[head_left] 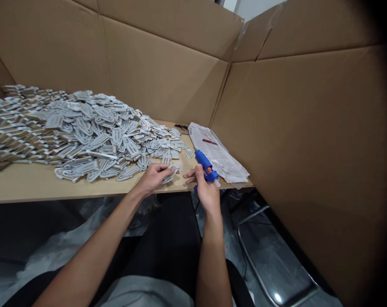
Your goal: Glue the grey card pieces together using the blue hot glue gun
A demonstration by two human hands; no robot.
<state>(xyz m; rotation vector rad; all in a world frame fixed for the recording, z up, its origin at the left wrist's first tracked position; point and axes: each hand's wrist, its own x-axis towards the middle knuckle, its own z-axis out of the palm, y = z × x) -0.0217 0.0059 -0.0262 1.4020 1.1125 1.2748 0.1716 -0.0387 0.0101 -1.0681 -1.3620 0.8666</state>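
Note:
My left hand [153,177] pinches a small grey shaped piece [170,174] above the front edge of the table. Just to its right, my right hand [206,187] holds a blue glue gun [203,160], its palm and thumb against the body while a couple of fingers reach out toward the left. A pale glue stick shows at the gun's rear. The two hands are a short way apart. Beyond them lies a big heap of similar grey pieces [116,132] with slots in them, and one loose piece [189,153] rests near the gun's front.
Neatly stacked pieces [17,123] stand at the far left. Newspaper sheets [228,160] with a dark red strip [209,141] lie at the right end of the table [30,183]. Tall cardboard walls [168,64] enclose the back and right. A metal-framed chair [273,251] is below right.

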